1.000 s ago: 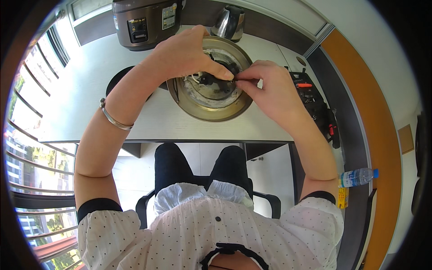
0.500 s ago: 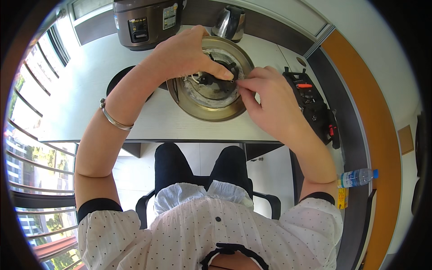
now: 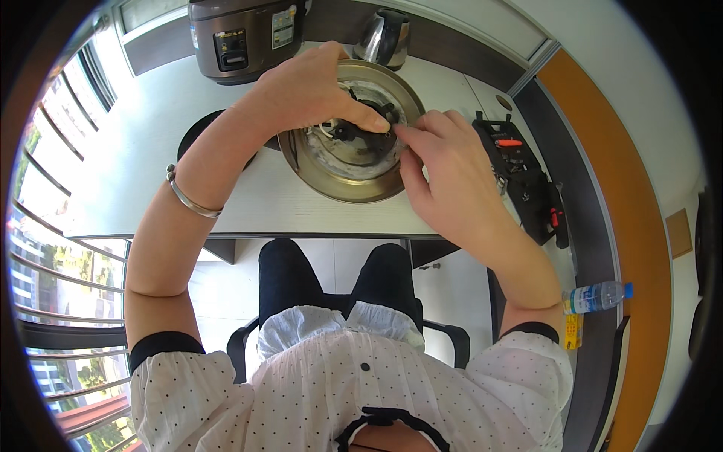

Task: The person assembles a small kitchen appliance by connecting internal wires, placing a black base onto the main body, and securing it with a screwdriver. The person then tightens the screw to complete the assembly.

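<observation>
Barely anything has shifted: both hands stay over the one round brass-coloured metal pan (image 3: 348, 179) on the white table (image 3: 143, 162), left hand (image 3: 312, 92) and right hand (image 3: 444, 177) pinching one small black part (image 3: 380, 119) at its centre; behind stand one steel rice cooker (image 3: 245, 34) and one shiny kettle (image 3: 382, 38)

Around the one round metal pan (image 3: 351, 175) on the table: two hands, the left hand (image 3: 312, 90) and the right hand (image 3: 444, 177); one rice cooker (image 3: 245, 34) behind it; one kettle (image 3: 382, 36); one black toolkit (image 3: 523, 177) right of it; one water bottle (image 3: 596, 297).
</observation>
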A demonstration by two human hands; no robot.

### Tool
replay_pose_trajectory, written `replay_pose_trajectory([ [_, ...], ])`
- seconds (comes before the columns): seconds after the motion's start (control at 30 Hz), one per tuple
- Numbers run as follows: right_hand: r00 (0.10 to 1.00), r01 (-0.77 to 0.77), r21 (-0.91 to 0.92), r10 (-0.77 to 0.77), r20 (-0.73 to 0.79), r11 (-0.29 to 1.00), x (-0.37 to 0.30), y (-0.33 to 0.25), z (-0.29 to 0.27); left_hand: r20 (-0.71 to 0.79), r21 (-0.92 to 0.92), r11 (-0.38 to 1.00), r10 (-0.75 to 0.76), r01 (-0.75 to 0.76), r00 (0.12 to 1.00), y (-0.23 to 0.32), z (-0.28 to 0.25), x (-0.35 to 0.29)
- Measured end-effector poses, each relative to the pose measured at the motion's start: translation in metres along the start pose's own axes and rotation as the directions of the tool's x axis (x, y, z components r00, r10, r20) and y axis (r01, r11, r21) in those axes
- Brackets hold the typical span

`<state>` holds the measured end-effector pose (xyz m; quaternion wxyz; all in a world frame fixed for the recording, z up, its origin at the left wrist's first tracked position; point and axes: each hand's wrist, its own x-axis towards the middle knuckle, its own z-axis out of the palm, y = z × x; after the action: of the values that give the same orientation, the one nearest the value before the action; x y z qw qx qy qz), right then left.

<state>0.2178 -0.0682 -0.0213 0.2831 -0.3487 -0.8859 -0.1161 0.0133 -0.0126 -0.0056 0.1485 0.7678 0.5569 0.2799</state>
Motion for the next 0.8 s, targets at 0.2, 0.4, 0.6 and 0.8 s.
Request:
replay_pose_trajectory([
  [0.2,0.998,-0.013,0.023,0.012,0.059,1.000,-0.0046,-0.0010,0.0023,0.003,-0.022,1.000,0.004,-0.004,1.000,0.0001,-0.0016,-0.0021],
  [0.4,1.000,-0.013,0.023,0.013,-0.003,1.000,-0.0039,-0.0033,-0.0009,-0.067,-0.008,0.997,0.077,-0.078,0.995,-0.0071,0.0035,0.0017],
  [0.6,0.996,-0.046,0.040,0.042,0.084,0.998,-0.0060,-0.0039,0.0009,-0.011,-0.022,0.999,0.031,-0.032,0.999,-0.0029,-0.0003,0.0005],
  [0.8,0.997,-0.058,0.056,0.055,0.056,0.997,-0.0049,-0.0053,-0.0026,0.013,-0.018,1.000,0.005,-0.004,1.000,-0.0012,-0.0005,0.0010],
])
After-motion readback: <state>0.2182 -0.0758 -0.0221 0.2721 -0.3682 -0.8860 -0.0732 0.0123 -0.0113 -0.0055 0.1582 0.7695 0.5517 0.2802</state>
